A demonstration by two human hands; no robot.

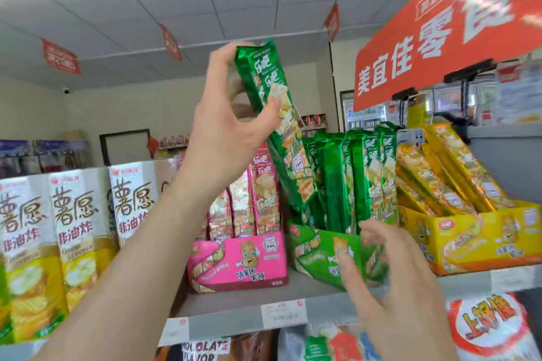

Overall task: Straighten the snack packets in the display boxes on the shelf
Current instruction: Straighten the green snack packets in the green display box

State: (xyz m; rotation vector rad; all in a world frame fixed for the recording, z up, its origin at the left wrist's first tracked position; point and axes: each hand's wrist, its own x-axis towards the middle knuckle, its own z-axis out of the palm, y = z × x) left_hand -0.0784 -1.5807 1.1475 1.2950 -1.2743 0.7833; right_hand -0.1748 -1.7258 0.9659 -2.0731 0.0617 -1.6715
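Note:
Three display boxes stand side by side on the top shelf: a pink box (239, 262), a green box (319, 246) and a yellow box (481, 239), each holding long snack packets on end. My left hand (231, 126) grips a bunch of long green packets (278, 114), lifted and tilted above the green box's left side. My right hand (390, 275) hovers in front of the green box with fingers spread and holds nothing. More green packets (360, 179) stand upright in the green box. The yellow packets (445, 173) lean to the left.
Tall white and yellow chip cartons (73, 237) stand to the left of the pink box. An orange store sign (440, 32) hangs above the right side. The shelf edge (293, 311) carries price tags, with more bagged snacks (487, 328) below it.

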